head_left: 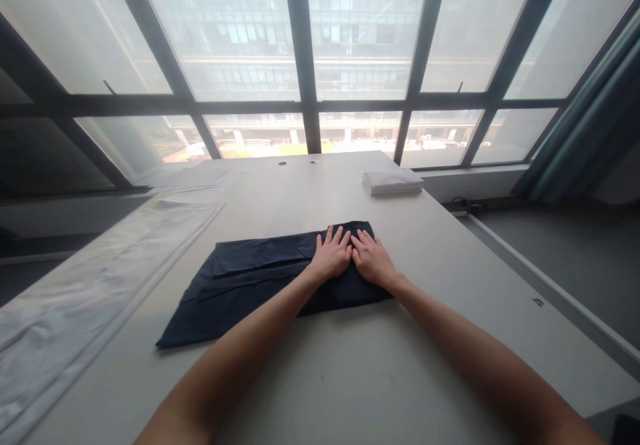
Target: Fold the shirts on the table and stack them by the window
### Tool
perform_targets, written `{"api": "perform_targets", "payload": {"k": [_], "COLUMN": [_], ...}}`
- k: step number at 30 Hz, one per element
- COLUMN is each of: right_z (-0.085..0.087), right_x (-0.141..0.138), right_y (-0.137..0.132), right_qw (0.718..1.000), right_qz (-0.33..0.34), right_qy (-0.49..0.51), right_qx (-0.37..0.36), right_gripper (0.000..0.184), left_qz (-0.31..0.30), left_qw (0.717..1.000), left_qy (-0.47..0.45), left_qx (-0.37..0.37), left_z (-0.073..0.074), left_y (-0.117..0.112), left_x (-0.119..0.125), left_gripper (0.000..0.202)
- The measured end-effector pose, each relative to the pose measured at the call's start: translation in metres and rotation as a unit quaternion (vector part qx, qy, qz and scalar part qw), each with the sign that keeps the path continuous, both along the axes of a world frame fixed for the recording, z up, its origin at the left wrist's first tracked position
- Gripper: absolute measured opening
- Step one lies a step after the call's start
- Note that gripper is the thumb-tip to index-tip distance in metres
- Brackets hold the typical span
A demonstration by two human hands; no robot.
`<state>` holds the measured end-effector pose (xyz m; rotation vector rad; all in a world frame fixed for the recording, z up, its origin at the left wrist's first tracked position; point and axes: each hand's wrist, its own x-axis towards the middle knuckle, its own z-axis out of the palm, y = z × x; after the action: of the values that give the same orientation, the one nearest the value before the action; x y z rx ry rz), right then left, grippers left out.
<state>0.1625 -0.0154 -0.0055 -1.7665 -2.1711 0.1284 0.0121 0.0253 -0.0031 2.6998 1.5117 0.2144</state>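
A dark navy garment point(250, 278) lies folded flat on the white table point(390, 358), stretching from the front left to the middle. Both hands rest on its right end, side by side and nearly touching. My left hand point(333, 255) lies palm down with fingers stretched out on the cloth. My right hand point(370, 257) lies flat beside it, fingers spread and pointing away from me. Neither hand grips anything.
A stack of folded white cloths point(393, 182) sits at the table's far right corner. White fabric point(100, 258) lies along the left edge of the table. Large windows stand behind the table, a blue curtain point(590, 125) hangs at the right.
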Motion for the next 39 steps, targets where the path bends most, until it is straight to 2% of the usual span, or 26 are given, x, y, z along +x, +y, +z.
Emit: {"api": "perform_targets", "payload": {"k": [14, 18, 21, 23, 25, 27, 29, 32, 34, 37, 39], "right_z": [-0.001, -0.001, -0.001, -0.002, -0.003, -0.005, -0.007, -0.010, -0.011, -0.013, -0.013], "right_x": [0.000, 0.000, 0.000, 0.000, 0.001, 0.001, 0.001, 0.001, 0.001, 0.002, 0.002], "right_y": [0.001, 0.001, 0.001, 0.001, 0.001, 0.001, 0.001, 0.001, 0.001, 0.001, 0.001], "right_qw": [1.000, 1.000, 1.000, 1.000, 1.000, 1.000, 1.000, 1.000, 1.000, 0.999, 0.999], "right_qz": [0.000, -0.002, -0.003, -0.003, -0.003, -0.001, 0.001, 0.002, 0.003, 0.001, 0.000], "right_qy": [0.002, 0.001, 0.003, 0.003, 0.001, -0.002, -0.003, -0.003, -0.008, -0.019, -0.026], "right_qx": [-0.002, -0.001, 0.002, 0.007, 0.009, 0.007, 0.009, 0.015, 0.020, 0.028, 0.032], "right_gripper": [0.055, 0.054, 0.053, 0.053, 0.053, 0.053, 0.053, 0.053, 0.053, 0.052, 0.052], "left_qz": [0.023, 0.038, 0.030, 0.017, 0.023, 0.066, 0.136, 0.241, 0.292, 0.348, 0.377], "left_qw": [0.998, 0.990, 0.986, 0.986, 0.986, 0.987, 0.983, 0.967, 0.953, 0.933, 0.914], "left_qy": [-0.048, -0.114, -0.155, -0.165, -0.166, -0.145, -0.119, -0.079, -0.064, -0.067, -0.115], "left_qx": [-0.036, -0.070, -0.045, -0.024, -0.011, -0.009, -0.019, -0.031, -0.041, -0.066, -0.099], "left_z": [0.001, 0.014, 0.032, 0.044, 0.054, 0.061, 0.065, 0.065, 0.062, 0.057, 0.056], "left_y": [0.002, 0.013, 0.020, 0.021, 0.019, 0.014, 0.005, -0.012, -0.025, -0.043, -0.053], "left_x": [0.001, -0.004, -0.020, -0.044, -0.079, -0.124, -0.173, -0.243, -0.281, -0.320, -0.334], "left_gripper": [0.057, 0.054, 0.054, 0.054, 0.053, 0.052, 0.053, 0.054, 0.054, 0.056, 0.066]}}
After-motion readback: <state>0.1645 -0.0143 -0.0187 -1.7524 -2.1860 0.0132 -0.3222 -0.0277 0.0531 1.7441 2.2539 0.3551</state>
